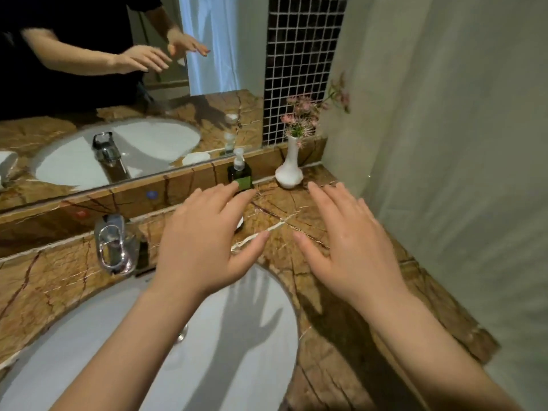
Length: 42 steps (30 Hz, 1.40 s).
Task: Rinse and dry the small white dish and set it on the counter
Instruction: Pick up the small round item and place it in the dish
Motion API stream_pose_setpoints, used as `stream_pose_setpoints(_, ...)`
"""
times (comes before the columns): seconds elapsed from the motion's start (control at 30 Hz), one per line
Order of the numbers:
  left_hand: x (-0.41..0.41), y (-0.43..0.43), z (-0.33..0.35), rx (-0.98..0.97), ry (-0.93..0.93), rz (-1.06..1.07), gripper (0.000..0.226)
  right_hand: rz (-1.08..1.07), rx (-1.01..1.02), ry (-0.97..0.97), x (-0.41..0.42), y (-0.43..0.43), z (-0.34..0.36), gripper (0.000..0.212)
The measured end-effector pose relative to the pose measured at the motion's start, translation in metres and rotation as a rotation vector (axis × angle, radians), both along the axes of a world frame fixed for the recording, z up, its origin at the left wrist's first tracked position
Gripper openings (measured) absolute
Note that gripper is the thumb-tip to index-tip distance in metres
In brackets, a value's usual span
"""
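Observation:
My left hand (pixel 204 235) hovers palm down with spread fingers over the brown marble counter (pixel 296 215), holding nothing. Under its fingers only a thin white sliver of the small white dish (pixel 240 223) shows on the counter, in front of the soap bottle. The mirror reflects the dish as a flat white round. My right hand (pixel 347 238) is also flat and spread above the counter to the right, empty and looking wet. The white sink basin (pixel 231 336) lies below both forearms.
A chrome tap (pixel 114 244) stands at the sink's back left. A dark green pump bottle (pixel 240 173) and a white vase of pink flowers (pixel 289 164) stand by the mirror ledge. A pale wall closes off the right side.

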State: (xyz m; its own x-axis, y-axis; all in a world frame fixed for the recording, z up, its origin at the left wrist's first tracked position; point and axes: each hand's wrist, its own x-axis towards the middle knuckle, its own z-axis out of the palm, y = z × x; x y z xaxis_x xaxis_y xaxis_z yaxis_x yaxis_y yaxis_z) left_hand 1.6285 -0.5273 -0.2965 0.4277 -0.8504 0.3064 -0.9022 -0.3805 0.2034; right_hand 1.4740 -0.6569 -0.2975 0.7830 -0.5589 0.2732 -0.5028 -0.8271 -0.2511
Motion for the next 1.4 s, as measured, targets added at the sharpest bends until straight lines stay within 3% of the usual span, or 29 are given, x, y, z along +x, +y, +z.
stream_pose_setpoints(0.23,-0.046,-0.069,-0.032,-0.008,0.039,-0.126,0.063,-0.162,0.059,0.022,-0.055,-0.048,-0.034,0.069)
stream_pose_setpoints(0.5,-0.088,-0.127,-0.116,0.101,0.111,-0.223,0.062,-0.266,0.141,0.134,-0.090,-0.092,-0.100,0.074)
stream_pose_setpoints(0.73,-0.097,-0.159,-0.169,0.214,0.140,-0.178,0.058,-0.270,0.039,0.145,-0.102,-0.108,-0.147,0.072)
stream_pose_setpoints(1.03,-0.097,-0.168,-0.184,0.186,0.136,-0.204,0.039,-0.263,0.028,0.146,-0.085,-0.117,-0.166,0.068)
stream_pose_setpoints(1.4,-0.054,-0.122,-0.162,-0.031,0.160,-0.061,0.042,-0.146,0.182,0.117,-0.040,-0.101,-0.178,0.053)
